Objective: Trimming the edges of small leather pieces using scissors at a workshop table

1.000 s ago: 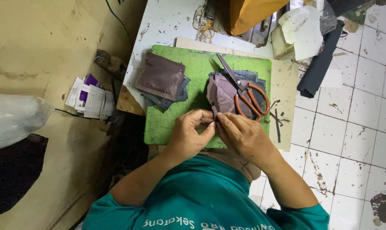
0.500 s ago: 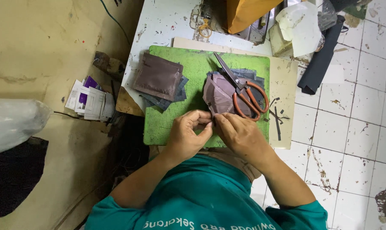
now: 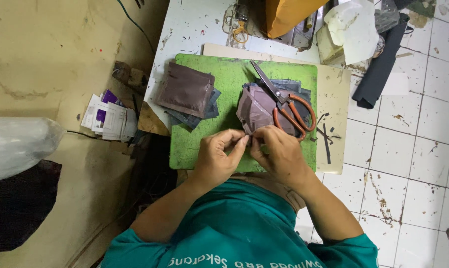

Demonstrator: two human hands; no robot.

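Both hands unmoved, left hand point(image 3: 218, 158) and right hand point(image 3: 279, 155) grips still pinching purple piece point(image 3: 256, 111), scissors point(image 3: 288, 106) unshifted

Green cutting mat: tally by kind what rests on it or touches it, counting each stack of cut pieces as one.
Stacks of brownish cut pieces: 2, one at the mat's left, one at its right
Orange-handled scissors: 1, lying on the right stack
Hands: 2, left hand and right hand, fingertips meeting over the green cutting mat
Total: 5

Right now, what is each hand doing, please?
Left hand: fingers pinched on the edge of a brown leather piece.
Right hand: pinching the same edge.
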